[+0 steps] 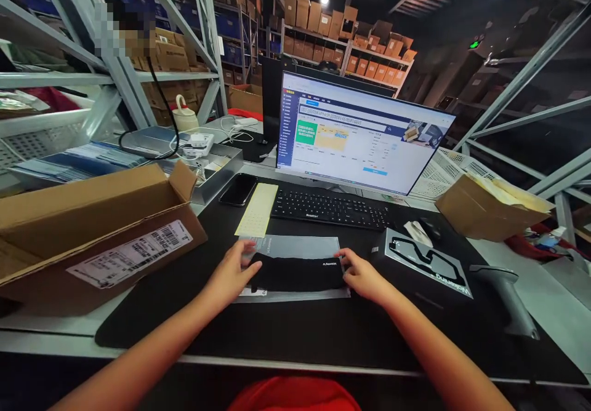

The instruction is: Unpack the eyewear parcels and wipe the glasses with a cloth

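A black folded item with small white lettering (298,274) lies flat inside or on a clear plastic bag (305,248) on the black desk mat. My left hand (235,271) is at the left end of the item and bag, its thumb and fingers curved with a gap between them. At the right end, my right hand (362,275) has its fingers pressed on the edge of the bag and item. A yellow label sheet (258,210) reaches to the bag's top left corner. Right of my right hand stands a black and white box (422,266).
An open cardboard box (152,239) stands at the left. Behind the mat are a phone (239,189), a keyboard (330,208) and a lit monitor (360,134). A scanner (510,300) and another carton (489,208) are at the right. Metal frame bars flank the desk.
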Motion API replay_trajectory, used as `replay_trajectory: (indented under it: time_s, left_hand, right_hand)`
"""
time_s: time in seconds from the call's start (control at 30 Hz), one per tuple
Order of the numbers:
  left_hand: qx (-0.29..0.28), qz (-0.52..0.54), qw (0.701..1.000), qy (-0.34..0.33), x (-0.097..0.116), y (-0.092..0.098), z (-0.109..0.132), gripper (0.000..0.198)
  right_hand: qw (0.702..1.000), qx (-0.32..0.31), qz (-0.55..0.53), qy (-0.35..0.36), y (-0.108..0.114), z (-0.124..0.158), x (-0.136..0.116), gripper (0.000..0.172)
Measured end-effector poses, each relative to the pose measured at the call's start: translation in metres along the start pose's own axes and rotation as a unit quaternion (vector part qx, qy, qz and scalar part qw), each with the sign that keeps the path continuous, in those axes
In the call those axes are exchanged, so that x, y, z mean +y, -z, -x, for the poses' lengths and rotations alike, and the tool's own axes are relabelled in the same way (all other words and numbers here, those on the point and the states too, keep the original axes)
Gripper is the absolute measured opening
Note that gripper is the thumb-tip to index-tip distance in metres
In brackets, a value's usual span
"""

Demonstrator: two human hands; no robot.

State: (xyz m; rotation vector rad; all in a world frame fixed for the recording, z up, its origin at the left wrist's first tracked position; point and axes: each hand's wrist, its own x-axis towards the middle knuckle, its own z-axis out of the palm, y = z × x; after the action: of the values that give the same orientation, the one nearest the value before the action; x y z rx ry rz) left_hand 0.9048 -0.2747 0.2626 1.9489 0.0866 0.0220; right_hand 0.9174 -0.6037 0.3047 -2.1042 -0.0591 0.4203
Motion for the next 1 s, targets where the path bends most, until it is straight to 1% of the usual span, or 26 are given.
replay_trajectory:
  time_s: [0.07, 0.1, 0.17, 0.2, 0.33, 0.4, 0.5, 0.53, 0.57, 0.6, 0.63, 0.7, 0.73, 0.8, 0.87, 0.93, 1.0]
  left_hand:
    - [0.003, -0.051, 0.998, -0.039, -0.002, -0.002, 0.004, 0.037]
    - [0.001, -0.072, 0.996, -0.06, -0.003, -0.002, 0.006, 0.027]
    - [-0.002, -0.107, 0.989, -0.098, -0.006, -0.003, 0.008, 0.014]
    - [-0.001, -0.123, 0.986, -0.113, -0.008, -0.004, 0.009, 0.013]
    - [0.01, -0.174, 0.974, -0.144, -0.017, -0.003, 0.009, 0.026]
    - [0.013, -0.19, 0.97, -0.149, -0.02, -0.001, 0.01, 0.033]
    - [0.017, -0.204, 0.968, -0.147, -0.022, 0.0, 0.016, 0.041]
    - [0.023, -0.211, 0.967, -0.142, -0.021, 0.0, 0.018, 0.046]
    - [0.032, -0.221, 0.965, -0.135, -0.02, 0.0, 0.019, 0.052]
    - [0.038, -0.235, 0.963, -0.128, -0.019, 0.0, 0.02, 0.057]
    - [0.04, -0.251, 0.959, -0.124, -0.019, 0.0, 0.02, 0.06]
    - [0.03, -0.283, 0.951, -0.122, -0.018, 0.001, 0.017, 0.057]
    - [0.021, -0.294, 0.947, -0.126, -0.019, 0.001, 0.014, 0.052]
    - [0.011, -0.306, 0.943, -0.133, -0.02, 0.003, 0.008, 0.042]
    - [0.016, -0.314, 0.939, -0.137, -0.021, 0.005, 0.003, 0.036]
    - [0.027, -0.33, 0.934, -0.135, -0.019, 0.008, 0.003, 0.036]
    - [0.05, -0.355, 0.926, -0.122, -0.015, 0.009, 0.008, 0.041]
  right_hand:
    - [1.0, 0.003, 0.011, 0.002, -0.001, -0.002, 0.0, 0.031]
    - [1.0, 0.006, 0.016, 0.003, -0.002, -0.003, 0.0, 0.025]
    - [1.0, 0.01, 0.025, 0.008, -0.005, -0.007, 0.0, 0.02]
    - [0.999, 0.01, 0.03, 0.011, -0.007, -0.009, 0.001, 0.02]
    - [0.999, 0.004, 0.031, 0.014, -0.011, -0.014, 0.004, 0.03]
    - [1.0, 0.007, 0.022, 0.014, -0.012, -0.013, 0.006, 0.043]
    - [0.999, 0.03, 0.012, 0.024, -0.013, -0.009, 0.008, 0.067]
    - [0.999, 0.033, 0.012, 0.029, -0.013, -0.008, 0.008, 0.072]
    - [0.999, 0.032, 0.014, 0.033, -0.013, -0.007, 0.008, 0.071]
    - [0.999, 0.028, 0.018, 0.036, -0.013, -0.006, 0.009, 0.065]
    - [0.999, 0.021, 0.022, 0.037, -0.012, -0.007, 0.009, 0.055]
    - [0.999, 0.009, 0.031, 0.032, -0.011, -0.01, 0.009, 0.034]
    - [0.999, 0.006, 0.035, 0.026, -0.01, -0.012, 0.009, 0.03]
    - [0.999, 0.008, 0.044, 0.017, -0.01, -0.015, 0.01, 0.03]
    - [0.998, 0.018, 0.058, 0.023, -0.011, -0.016, 0.01, 0.031]
    - [0.995, 0.037, 0.08, 0.042, -0.014, -0.013, 0.009, 0.042]
    - [0.989, 0.075, 0.106, 0.067, -0.019, -0.007, 0.008, 0.052]
